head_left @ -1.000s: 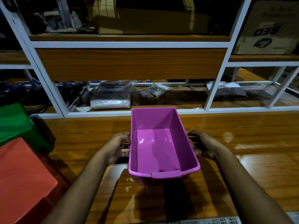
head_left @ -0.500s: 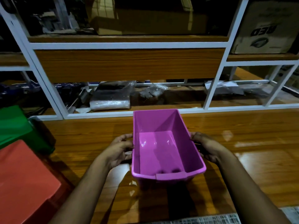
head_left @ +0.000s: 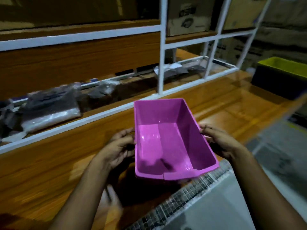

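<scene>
**Editor:** Head view: what is being held, and where?

**Photographer:** A purple rectangular plastic bin [head_left: 166, 143], open top up and nothing inside, held between two bare hands over the near edge of a glossy wooden desk [head_left: 49, 171]. Whether its base touches the wood cannot be told.

**Editor:** The grip?

**Photographer:** The left hand [head_left: 118, 146] has its fingers curled against the left long wall. The right hand [head_left: 219, 140] clasps the right long wall at the rim.

**Editor:** Which way does it point?

**Photographer:** Its long axis runs away from the person toward the white metal shelf frame [head_left: 162, 47], with the far end angled slightly left. The lipped short end is nearest the camera.

**Editor:** Surroundings?

**Photographer:** A clear-wrapped dark package [head_left: 49, 110] lies on the low shelf at left. A dark tub with a yellow-green rim [head_left: 280, 75] stands well apart at far right.
</scene>
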A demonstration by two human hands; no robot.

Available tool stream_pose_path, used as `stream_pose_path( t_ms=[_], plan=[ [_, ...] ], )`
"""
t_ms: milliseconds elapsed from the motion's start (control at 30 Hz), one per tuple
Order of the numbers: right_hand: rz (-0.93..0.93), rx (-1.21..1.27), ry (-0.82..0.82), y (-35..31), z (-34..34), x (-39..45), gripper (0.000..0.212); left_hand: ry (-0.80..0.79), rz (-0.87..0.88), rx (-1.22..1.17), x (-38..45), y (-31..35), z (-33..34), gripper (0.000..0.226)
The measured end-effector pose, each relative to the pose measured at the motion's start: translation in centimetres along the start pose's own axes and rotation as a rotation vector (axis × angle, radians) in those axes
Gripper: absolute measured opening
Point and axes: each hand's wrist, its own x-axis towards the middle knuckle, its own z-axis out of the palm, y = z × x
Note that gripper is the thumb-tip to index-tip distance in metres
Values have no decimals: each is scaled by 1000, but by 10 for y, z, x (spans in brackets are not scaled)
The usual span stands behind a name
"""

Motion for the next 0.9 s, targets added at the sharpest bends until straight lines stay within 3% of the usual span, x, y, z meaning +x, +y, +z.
stream_pose_path(
  t_ms=[367, 667, 900],
  plan=[
    [-130, 144, 431, 8, -178, -125, 26, -339, -151, 126, 85, -47, 191, 68],
    [-246, 244, 594, -22, -324, -186, 23, -493, -176, 217, 150, -83, 375, 48],
    [-304, 250, 738, -60, -401, -205, 21, -588, -130, 279, 180, -89, 481, 51]
  ],
)
